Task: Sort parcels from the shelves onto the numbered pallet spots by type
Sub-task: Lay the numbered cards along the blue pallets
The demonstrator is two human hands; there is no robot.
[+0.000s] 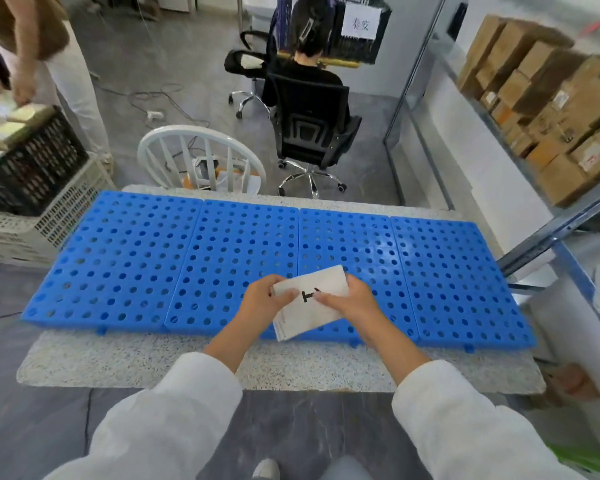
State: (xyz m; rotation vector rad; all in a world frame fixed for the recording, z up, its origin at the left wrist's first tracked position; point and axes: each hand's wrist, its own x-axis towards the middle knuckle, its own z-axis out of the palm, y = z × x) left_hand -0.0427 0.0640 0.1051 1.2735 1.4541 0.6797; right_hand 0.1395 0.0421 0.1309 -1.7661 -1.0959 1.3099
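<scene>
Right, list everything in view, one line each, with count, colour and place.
pallet panels: four, blue, in a row on the speckled mat
mat: one, speckled white, on the floor
paper: one, white with black print, held over the pallet
cardboard boxes: many, brown, on the right shelf
crates: black on white, left
white chair: one, behind the pallet
office chair: one, black, a person seated in it
standing person: one, top left
left hand: holding the paper
right hand: holding the paper
</scene>
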